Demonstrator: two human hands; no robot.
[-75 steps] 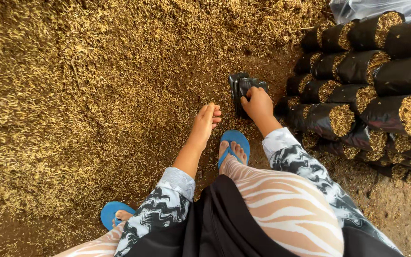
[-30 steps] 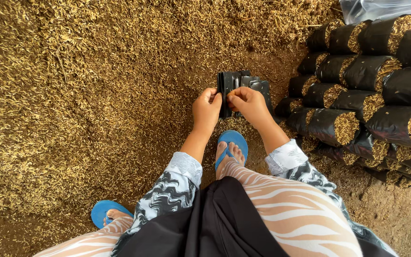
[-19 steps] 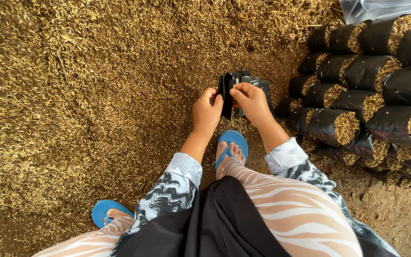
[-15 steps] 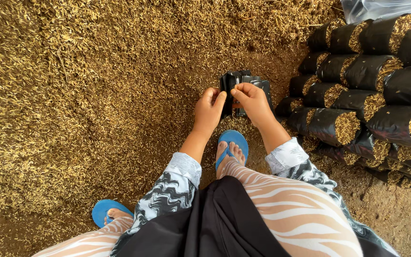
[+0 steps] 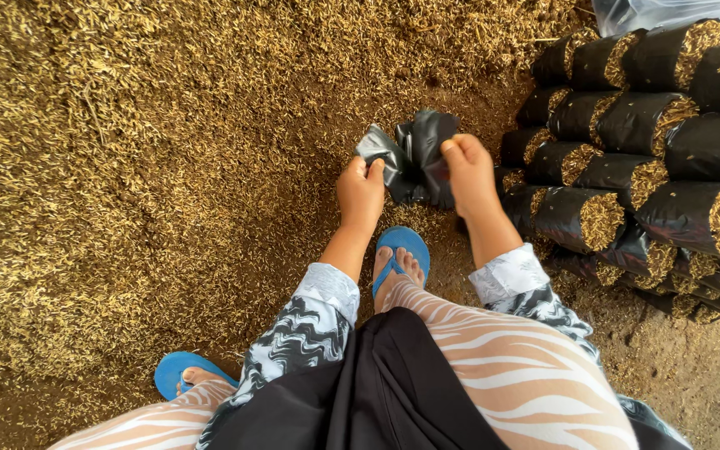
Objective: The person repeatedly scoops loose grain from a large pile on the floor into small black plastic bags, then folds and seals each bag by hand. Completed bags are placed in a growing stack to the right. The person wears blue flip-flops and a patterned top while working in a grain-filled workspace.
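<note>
Both of my hands hold a small empty black plastic bag (image 5: 414, 154) above a big heap of straw-coloured husk (image 5: 143, 142). My left hand (image 5: 361, 191) pinches the bag's left edge and my right hand (image 5: 468, 171) grips its right edge, so the mouth is pulled apart between them. The bag hangs crumpled just over the foot of the heap.
A stack of filled black bags (image 5: 643, 125), lying on their sides with husk showing at the open ends, rises on the right. My feet in blue flip-flops (image 5: 402, 250) stand on the dirt floor (image 5: 693, 383) by the heap. Clear plastic sheeting (image 5: 668, 10) lies behind the stack.
Earlier only my right hand held the folded bag; my left hand has come up and taken its other edge. The two hands have since spread the bag wider.
</note>
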